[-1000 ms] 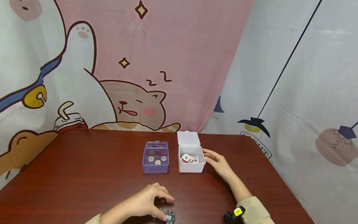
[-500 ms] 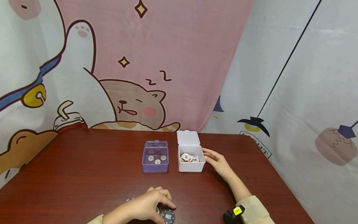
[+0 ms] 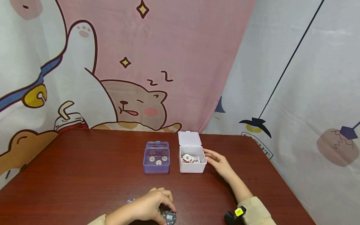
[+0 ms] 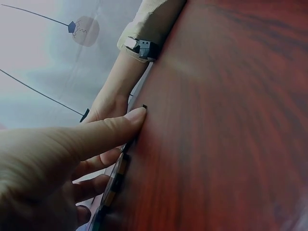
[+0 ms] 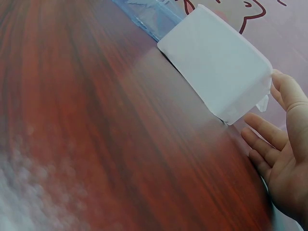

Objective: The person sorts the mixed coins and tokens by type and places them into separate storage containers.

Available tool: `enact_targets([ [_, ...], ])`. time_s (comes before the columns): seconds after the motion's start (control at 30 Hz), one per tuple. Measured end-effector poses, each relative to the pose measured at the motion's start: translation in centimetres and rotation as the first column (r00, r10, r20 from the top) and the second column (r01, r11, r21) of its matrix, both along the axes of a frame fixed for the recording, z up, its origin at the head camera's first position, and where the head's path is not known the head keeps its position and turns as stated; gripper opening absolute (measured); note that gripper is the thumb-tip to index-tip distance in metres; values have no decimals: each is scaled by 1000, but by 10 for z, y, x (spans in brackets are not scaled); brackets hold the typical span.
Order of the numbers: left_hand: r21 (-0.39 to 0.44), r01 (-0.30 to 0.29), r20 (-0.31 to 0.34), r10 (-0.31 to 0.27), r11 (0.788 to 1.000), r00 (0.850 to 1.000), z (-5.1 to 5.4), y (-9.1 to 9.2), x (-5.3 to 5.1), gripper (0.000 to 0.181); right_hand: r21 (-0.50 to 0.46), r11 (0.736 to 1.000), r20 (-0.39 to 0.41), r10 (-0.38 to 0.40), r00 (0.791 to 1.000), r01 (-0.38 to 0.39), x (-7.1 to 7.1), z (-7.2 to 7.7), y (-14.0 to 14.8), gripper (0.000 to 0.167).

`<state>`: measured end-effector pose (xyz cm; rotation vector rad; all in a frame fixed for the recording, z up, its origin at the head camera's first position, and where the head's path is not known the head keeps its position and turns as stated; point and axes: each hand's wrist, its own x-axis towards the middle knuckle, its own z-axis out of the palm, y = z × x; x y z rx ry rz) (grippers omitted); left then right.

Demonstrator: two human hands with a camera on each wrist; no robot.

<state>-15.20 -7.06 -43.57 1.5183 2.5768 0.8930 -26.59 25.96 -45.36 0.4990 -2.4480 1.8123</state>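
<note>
At the near side of the table, my left hand (image 3: 150, 204) pinches a black poker chip (image 3: 170, 217) marked 100 between thumb and index finger. The chip lies flat at table level. Other chips are partly hidden under the palm, and a blue chip (image 3: 130, 200) peeks out beyond the wrist. My right hand (image 3: 220, 164) touches the right side of a white box (image 3: 192, 168) with loosely extended fingers. The box's lid stands back, and red-and-white poker chips (image 3: 188, 158) lie inside. In the right wrist view, the thumb touches the corner of the white box (image 5: 216, 62).
Left of the white box stands a translucent blue box (image 3: 156, 169), lid raised, with several silver coins (image 3: 158, 162) in it. A black device with a yellow label (image 3: 239, 212) is strapped at the right wrist. A printed curtain (image 3: 197, 62) hangs behind the table (image 3: 84, 175).
My left hand has moved slightly down and closed its thumb and index finger about the black chip. The blue chip beyond the wrist has come into sight. The right hand stays put.
</note>
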Motion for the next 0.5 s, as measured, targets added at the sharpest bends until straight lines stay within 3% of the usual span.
enact_targets([
  [0.33, 13, 33, -84, -32, 999, 996, -2, 1, -2, 38, -1, 1000, 11, 7, 1000, -7, 1, 3, -1, 42],
  [0.5, 17, 37, -128, -34, 999, 991, -3, 1, -3, 35, 9, 1000, 14, 17, 1000, -17, 9, 17, -6, 41],
])
